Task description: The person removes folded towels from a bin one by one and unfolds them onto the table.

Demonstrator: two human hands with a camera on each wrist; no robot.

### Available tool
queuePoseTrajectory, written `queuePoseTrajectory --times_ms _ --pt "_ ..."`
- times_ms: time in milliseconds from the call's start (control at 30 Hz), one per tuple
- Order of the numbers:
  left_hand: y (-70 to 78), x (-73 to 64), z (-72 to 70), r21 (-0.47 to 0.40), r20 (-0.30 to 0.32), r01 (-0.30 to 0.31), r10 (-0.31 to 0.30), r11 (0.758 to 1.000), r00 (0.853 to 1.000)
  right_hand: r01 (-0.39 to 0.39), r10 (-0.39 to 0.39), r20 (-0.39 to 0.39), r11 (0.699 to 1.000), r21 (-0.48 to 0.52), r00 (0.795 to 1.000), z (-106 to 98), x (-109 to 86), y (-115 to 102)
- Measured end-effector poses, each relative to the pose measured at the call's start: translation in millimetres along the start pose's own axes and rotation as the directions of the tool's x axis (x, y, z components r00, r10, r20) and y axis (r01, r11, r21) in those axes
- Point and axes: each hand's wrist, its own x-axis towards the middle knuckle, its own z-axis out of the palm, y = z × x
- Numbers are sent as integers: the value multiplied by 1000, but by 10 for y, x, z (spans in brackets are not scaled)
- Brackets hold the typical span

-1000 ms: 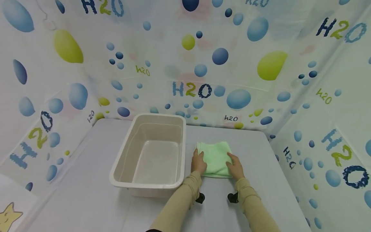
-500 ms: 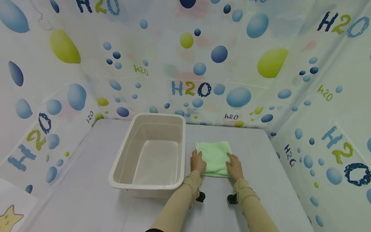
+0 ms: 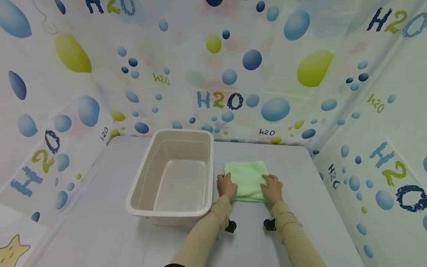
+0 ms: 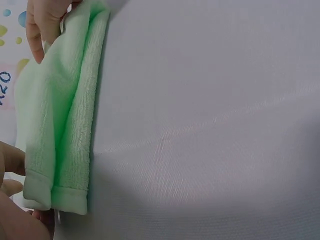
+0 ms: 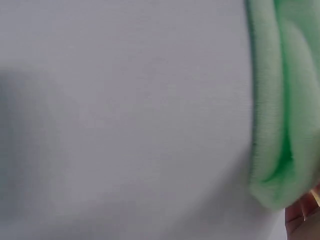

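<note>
A folded light-green towel (image 3: 248, 178) lies on the white table to the right of the basin. My left hand (image 3: 227, 187) grips the towel's left edge, its thumb on top. In the left wrist view, the fingers of that left hand (image 4: 12, 170) show at the towel's near corner. At the right edge my right hand (image 3: 272, 189) holds the towel, with fingertips over its top. The right wrist view catches only part of the right hand (image 5: 302, 212), below the towel's rounded fold (image 5: 272, 165). Both wrist views show the layered near edge; the undersides are hidden.
A beige rectangular plastic basin (image 3: 136, 196) stands just left of my left hand, its rim close to the left forearm. White sheeting (image 3: 186, 81) with blue and green drops and "H2O" lettering walls the table (image 3: 100, 207) at the back and sides.
My hands have spread slightly apart at the towel's two sides, the left one shifting a little left and the right one a little right. The towel and basin stay in place.
</note>
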Motion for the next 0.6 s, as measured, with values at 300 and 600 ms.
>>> queuePoseTrajectory --times_ms 300,600 --pt "-11 -50 -54 -91 -34 -1 -2 996 999 80 -78 -72 996 30 994 -167 85 -268" --pt "-115 -62 -71 -241 -131 -4 -28 970 991 197 -197 -8 976 97 980 -38 259 -582"
